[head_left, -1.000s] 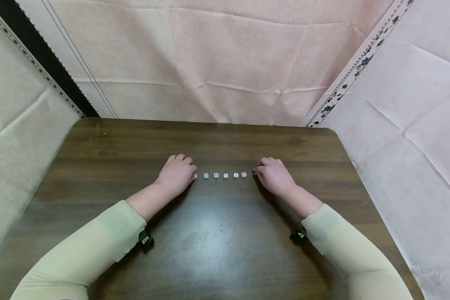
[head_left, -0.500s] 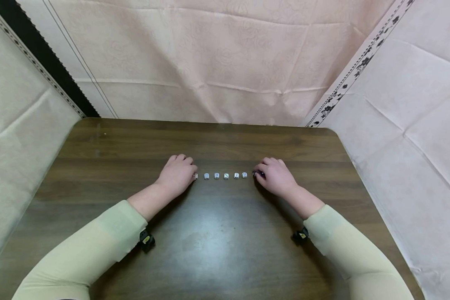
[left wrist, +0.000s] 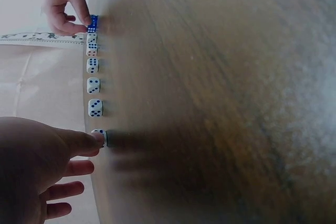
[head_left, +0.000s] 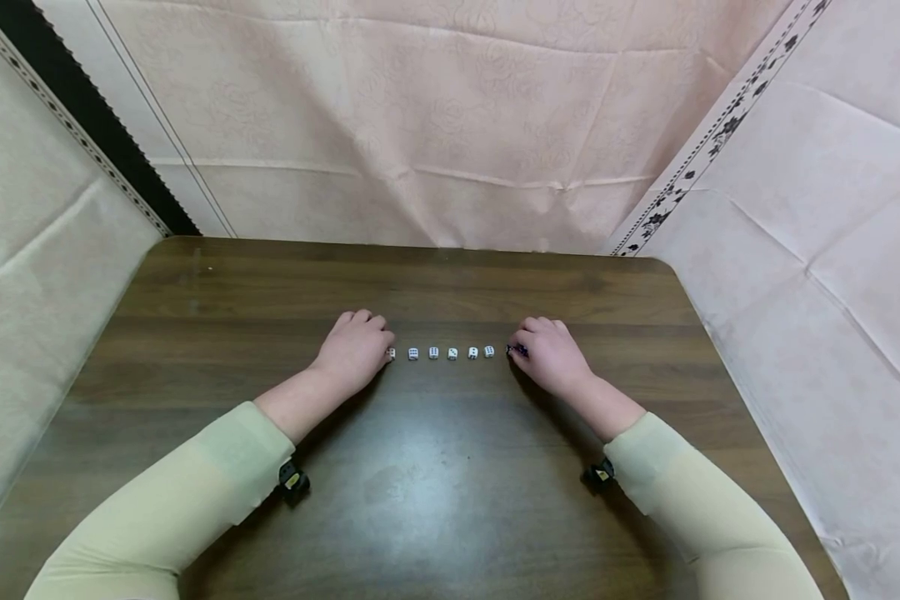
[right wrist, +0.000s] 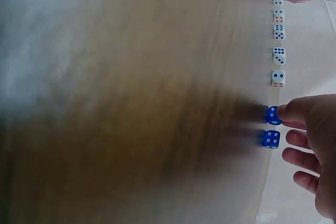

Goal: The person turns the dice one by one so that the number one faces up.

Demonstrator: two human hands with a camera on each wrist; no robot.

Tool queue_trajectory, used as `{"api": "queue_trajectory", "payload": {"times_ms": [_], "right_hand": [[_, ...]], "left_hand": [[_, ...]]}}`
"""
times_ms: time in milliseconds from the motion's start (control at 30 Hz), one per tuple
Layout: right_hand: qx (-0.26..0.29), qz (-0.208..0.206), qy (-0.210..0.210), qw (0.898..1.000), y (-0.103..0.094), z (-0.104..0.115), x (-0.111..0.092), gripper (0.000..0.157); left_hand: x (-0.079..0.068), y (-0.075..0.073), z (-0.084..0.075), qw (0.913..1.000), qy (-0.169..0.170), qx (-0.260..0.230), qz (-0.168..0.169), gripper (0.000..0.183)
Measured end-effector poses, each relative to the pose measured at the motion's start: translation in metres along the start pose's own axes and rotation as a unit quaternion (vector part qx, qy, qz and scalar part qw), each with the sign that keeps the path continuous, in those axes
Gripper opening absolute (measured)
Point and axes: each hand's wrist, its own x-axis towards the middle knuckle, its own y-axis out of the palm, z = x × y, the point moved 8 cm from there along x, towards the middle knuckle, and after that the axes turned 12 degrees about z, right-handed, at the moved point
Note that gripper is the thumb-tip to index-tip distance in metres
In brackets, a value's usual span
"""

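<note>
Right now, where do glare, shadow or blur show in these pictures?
Head view: pale glare on the table, a dark shadow along the left sleeve; left wrist view: whitish glare at the right edge, white dice fairly crisp; right wrist view: table blurred, dark shadows beside the blue dice.

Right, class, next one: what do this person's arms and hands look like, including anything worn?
Both sleeves are plain pale yellow-green, greener near the cuffs. At each cuff sits a small black wrist camera with a yellow patch. The left hand and right hand are ungloved, with no visible rings.
</note>
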Motion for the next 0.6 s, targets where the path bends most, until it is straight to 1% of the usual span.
{"api": "queue_trajectory", "payload": {"times_ms": [233,600], "right_hand": [[-0.005,0.001,-0.005,1.0,0.0006,0.0014,0.0006,0.008],[-0.013,0.007,-0.013,1.0,0.0021,0.0002,0.0023,0.008]], "left_hand": [[-0.0002,-0.0001,-0.0001,1.0,0.001,-0.001,-0.004,0.013],[0.0028,0.003,0.0005,1.0,0.002,0.003,0.003,0.016]]}}
